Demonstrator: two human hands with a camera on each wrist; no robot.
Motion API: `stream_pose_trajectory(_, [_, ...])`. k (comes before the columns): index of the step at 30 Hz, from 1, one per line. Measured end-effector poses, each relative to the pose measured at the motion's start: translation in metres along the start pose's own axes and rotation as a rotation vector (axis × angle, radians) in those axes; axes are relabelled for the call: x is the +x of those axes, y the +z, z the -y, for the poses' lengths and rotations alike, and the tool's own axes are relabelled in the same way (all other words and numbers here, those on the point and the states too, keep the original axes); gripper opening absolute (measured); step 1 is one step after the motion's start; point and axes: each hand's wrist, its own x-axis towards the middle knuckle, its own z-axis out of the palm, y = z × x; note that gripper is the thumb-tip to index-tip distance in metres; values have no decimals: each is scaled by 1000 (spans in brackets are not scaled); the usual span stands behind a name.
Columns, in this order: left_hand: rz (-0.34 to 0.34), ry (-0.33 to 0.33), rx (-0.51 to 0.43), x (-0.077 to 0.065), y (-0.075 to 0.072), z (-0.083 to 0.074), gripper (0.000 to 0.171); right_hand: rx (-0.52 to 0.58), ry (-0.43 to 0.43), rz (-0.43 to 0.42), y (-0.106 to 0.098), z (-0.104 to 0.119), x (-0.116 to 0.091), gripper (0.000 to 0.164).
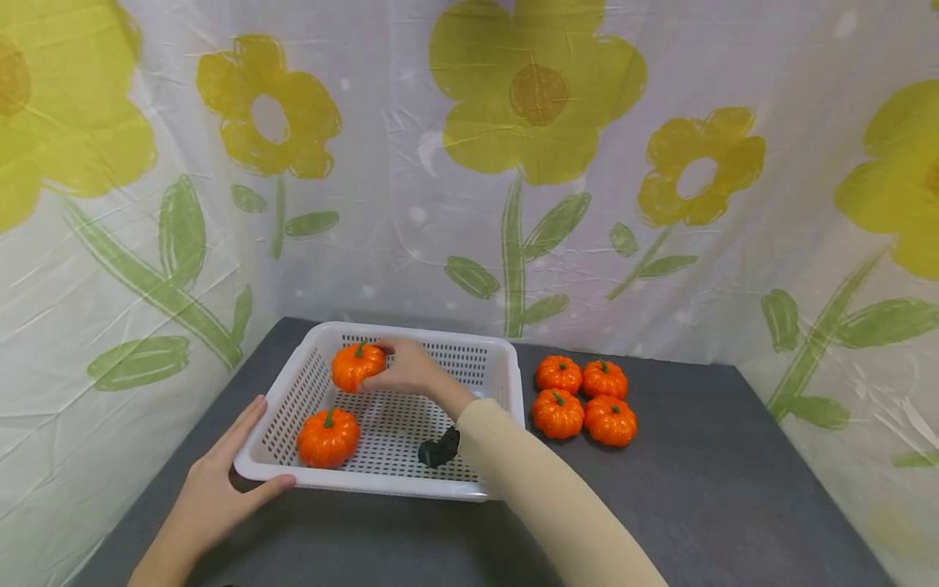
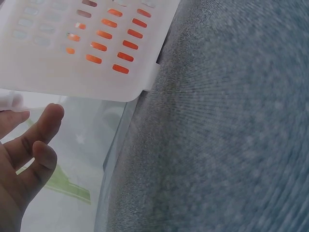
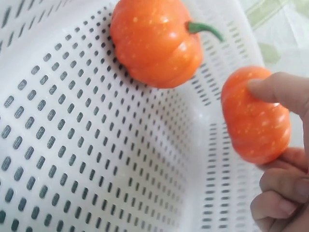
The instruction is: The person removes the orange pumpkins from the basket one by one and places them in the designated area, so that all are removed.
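Note:
My right hand point(image 1: 403, 368) pinches a small orange pumpkin point(image 1: 357, 367) with a green stem over the far left part of a white plastic basket point(image 1: 367, 487). In the right wrist view, the thumb presses one side of this pumpkin point(image 3: 256, 116) and fingers support the other. A second pumpkin point(image 1: 328, 438) sits inside the basket at the near left; it also shows in the right wrist view. At the basket's near left corner is my left hand point(image 1: 216, 481), thumb at the front rim and fingers extended along the left side. Whether the fingertips press the wall is unclear.
Several more orange pumpkins point(image 1: 584, 399) are grouped on the dark grey table point(image 1: 704, 481) to the right of the basket. A flower-printed curtain point(image 1: 381, 269) borders the table at the back and sides. A small black device point(image 1: 438, 448) is by the right wrist.

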Motion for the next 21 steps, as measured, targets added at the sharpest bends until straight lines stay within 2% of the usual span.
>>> stream_pose_trajectory(9, [-22,26,37,-1,-1,1,115,-3,-3,-25,-31,9,-19,80])
stream_pose_trajectory(21, [-23,26,1,-1,1,1,114,56,-48,-103,-69,-5,-41,79])
